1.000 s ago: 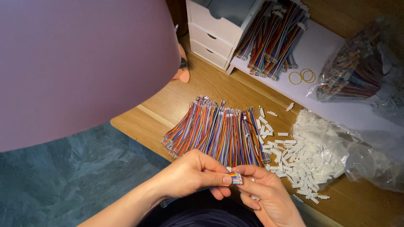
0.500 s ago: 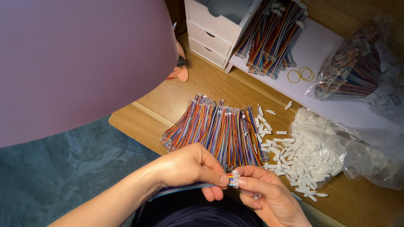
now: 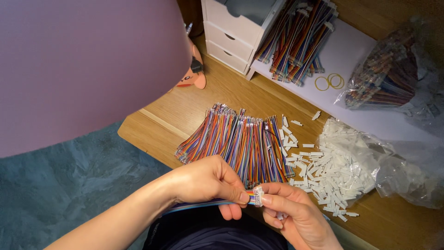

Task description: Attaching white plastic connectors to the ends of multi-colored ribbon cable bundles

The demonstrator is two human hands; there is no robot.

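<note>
Both hands, left (image 3: 208, 180) and right (image 3: 289, 210), still pinching ribbon cable (image 3: 203, 204) into white connector (image 3: 258, 196), barely shifted.

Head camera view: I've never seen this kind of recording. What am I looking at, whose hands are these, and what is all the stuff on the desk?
There is no machine here. The one picture comes from a camera worn on a person's head, looking down at their own two bare hands.

The left hand pinches a flat rainbow ribbon cable near its end. The right hand holds a small white connector at that cable's tip.

On the wooden desk lie a fanned pile of similar cables, loose white connectors spilling from a clear bag, another bagged cable bundle, more cables beside white drawers, and rubber bands. The purple shape at upper left is too close to identify.
</note>
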